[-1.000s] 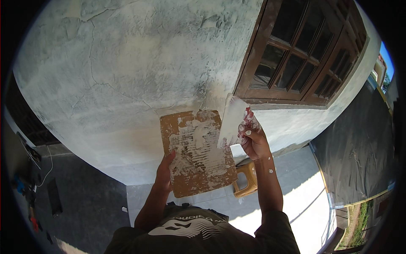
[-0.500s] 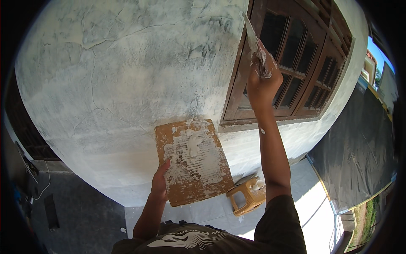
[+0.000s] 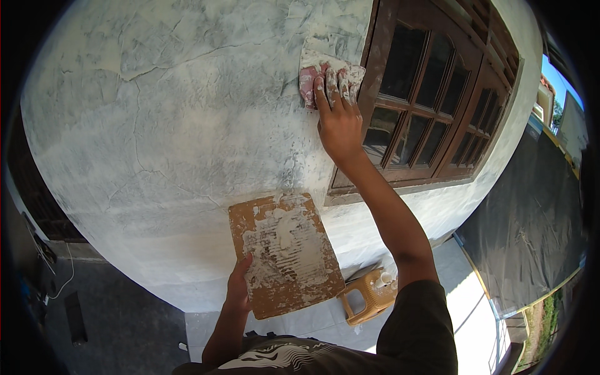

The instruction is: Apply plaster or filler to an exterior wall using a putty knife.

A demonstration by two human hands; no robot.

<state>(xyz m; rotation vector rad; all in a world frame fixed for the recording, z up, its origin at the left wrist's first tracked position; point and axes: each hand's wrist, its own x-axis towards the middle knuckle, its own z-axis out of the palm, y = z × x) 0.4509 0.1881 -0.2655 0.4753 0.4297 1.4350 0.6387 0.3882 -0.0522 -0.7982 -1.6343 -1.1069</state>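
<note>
My left hand [image 3: 238,286] grips the left edge of a brown board [image 3: 289,302], tilted and smeared with white putty, its thumb on top and the other fingers hidden underneath. Up by the window frame, my right hand [image 3: 340,128] presses a putty-coated scraper [image 3: 308,84] with a pinkish handle part against the wall; its fingers lie over the tool and are spattered white. The wall [image 3: 181,119] is grey-white, patchy and cracked, with fresh putty around the blade. The board's far edge is close to the wall; whether they touch, I cannot tell.
A brown wooden window [image 3: 415,103] with glass panes is set in the wall on the right. Below stands a tan plastic stool [image 3: 369,297] with a white cup-like thing on it. Dark sheeting [image 3: 522,225] hangs at the far right. A white cable [image 3: 70,269] runs at the left.
My right hand has swung left from in front of the window and laid the scraper against the wall. The board in my left hand has dropped slightly in view.
</note>
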